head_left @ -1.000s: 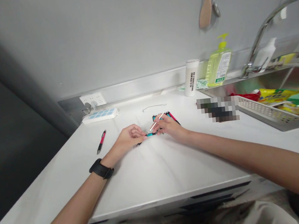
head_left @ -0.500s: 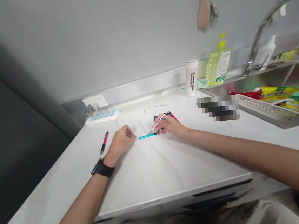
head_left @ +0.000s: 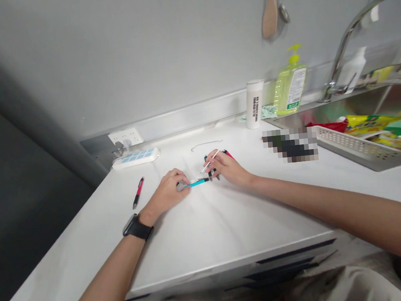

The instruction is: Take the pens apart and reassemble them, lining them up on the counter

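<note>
My left hand, with a black watch on its wrist, is closed with thumb and fingertips on the left end of a blue pen barrel. The barrel lies sideways, its black end pointing toward my right hand. Between the fingers of that hand is a thin white stick that looks like a pen refill, slanting down to the left. Several pens, among them a red one, lie partly hidden behind and under my right hand. Left of my left hand lies a red and black pen.
A power strip lies at the back left under a wall socket. A thin grey wire is behind the pens. To the right stand a white canister and a yellow-green soap bottle, beside a sink with a perforated tray.
My left hand has moved right, and its fingers have closed on the left end of the blue barrel. My right hand stays nearly in place with the white stick.
</note>
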Tool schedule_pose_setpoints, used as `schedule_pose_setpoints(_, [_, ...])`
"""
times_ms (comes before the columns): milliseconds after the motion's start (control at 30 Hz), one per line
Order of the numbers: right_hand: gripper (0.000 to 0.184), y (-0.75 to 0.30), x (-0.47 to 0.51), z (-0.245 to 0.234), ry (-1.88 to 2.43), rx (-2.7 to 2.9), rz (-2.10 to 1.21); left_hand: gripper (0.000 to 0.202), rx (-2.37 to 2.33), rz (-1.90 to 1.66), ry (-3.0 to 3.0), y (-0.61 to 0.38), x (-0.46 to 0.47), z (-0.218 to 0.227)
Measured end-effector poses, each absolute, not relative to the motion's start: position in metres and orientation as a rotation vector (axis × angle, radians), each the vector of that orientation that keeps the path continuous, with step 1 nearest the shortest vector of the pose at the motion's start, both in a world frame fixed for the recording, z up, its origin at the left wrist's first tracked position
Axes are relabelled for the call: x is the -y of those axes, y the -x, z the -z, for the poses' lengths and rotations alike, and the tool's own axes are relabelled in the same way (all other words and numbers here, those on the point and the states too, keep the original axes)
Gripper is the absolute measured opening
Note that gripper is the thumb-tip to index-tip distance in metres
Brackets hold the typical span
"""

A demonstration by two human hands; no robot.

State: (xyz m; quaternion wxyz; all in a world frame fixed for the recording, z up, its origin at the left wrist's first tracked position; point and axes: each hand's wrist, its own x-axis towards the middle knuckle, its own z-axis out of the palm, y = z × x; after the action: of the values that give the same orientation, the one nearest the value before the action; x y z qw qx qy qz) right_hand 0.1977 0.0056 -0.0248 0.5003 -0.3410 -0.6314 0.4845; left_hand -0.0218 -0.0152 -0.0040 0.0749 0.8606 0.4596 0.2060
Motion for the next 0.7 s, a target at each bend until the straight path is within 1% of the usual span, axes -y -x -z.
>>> schedule_pose_setpoints(133, [0.012, -0.1988, -0.0060, 0.0270, 0.840, 1.632, -1.087, 0.009, -1.358, -0.576, -2.605, 0.0234, 0.0161, 0.0021])
schedule_pose_setpoints(333, [0.011, -0.1998, -0.0039, 0.0229, 0.899, 1.644, -1.037, 0.021, -1.382, -0.569, -2.621, 0.0262, 0.0121, 0.0051])
schedule_pose_setpoints(500, [0.011, -0.2000, -0.0015, 0.0212, 0.893, 1.701, -0.971, 0.021, -1.337, -0.578, -2.635, 0.0299, 0.0073, 0.0081])
schedule_pose_setpoints(700, [0.012, -0.2015, -0.0034, 0.0260, 0.889, 1.831, -0.793, 0.024, -1.273, -0.606, -2.632, 0.0299, 0.0081, 0.0049])
